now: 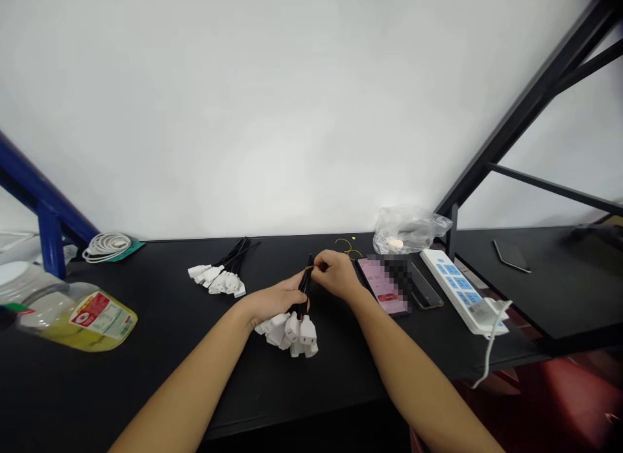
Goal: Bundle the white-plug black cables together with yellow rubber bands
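Observation:
My left hand (280, 298) is wrapped round a bundle of black cables (305, 285), whose white plugs (291, 334) fan out below the fingers toward the front of the table. At the upper part of the bundle, my right hand (335, 271) pinches a thin yellow tie (308, 268) that touches the cables. A second bundle of black cables with white plugs (221, 279) lies on the black table to the left. More yellow ties (348, 250) rest behind my right hand.
A bottle of yellow liquid (92, 317) and a coiled white cable (108, 245) are at left. To the right are a lit phone (382, 285), a dark phone (426, 287), a clear plastic bag (411, 227) and a white power strip (460, 287) with a plugged-in cord.

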`<state>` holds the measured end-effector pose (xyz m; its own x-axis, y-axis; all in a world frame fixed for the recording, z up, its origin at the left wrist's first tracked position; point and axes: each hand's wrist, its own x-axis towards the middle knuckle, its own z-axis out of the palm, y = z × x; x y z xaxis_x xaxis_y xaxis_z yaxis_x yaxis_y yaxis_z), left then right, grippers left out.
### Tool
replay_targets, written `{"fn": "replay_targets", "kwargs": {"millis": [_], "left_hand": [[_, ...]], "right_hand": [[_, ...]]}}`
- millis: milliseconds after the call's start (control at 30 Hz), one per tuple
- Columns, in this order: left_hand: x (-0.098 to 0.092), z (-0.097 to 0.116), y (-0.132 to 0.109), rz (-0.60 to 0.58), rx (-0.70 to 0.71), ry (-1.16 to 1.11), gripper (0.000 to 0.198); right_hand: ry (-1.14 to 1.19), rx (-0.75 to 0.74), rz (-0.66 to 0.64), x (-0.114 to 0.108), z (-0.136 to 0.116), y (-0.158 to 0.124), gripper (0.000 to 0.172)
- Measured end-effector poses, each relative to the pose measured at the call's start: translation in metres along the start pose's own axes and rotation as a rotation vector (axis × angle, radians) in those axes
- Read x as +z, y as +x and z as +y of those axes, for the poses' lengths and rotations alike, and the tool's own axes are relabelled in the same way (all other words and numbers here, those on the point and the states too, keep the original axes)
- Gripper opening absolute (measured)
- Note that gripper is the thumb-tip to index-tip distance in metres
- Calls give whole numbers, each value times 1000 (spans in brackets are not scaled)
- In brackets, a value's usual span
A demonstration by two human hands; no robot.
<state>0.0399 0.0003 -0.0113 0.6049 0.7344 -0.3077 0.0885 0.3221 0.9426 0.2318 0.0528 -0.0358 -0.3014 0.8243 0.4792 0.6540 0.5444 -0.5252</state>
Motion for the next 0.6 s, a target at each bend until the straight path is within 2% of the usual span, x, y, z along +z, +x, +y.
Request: {"fn": "replay_targets", "kwargs": {"millis": [167,267,333,400,533,600], "left_hand": [[-2,-4,1,-76,24,-7,57],[-1,-1,-4,-194,-10,4,51],[0,0,-5,-231,-11,24,45],[-3,-2,-2,-136,15,71,35],[-18,-9,11,188,56,212,13],[-26,-7,18,240,51,279,8]], "right_hand": [[-54,124,28,-10,10,9,7],[-136,305,90,-24,23,14,8],[-198,410,66,-31,33,15,10],[-283,423,-57,-31,40,15,9],[-441,449,-259,-19,41,14,9],[-476,478,-296,-13,39,15,10]]}}
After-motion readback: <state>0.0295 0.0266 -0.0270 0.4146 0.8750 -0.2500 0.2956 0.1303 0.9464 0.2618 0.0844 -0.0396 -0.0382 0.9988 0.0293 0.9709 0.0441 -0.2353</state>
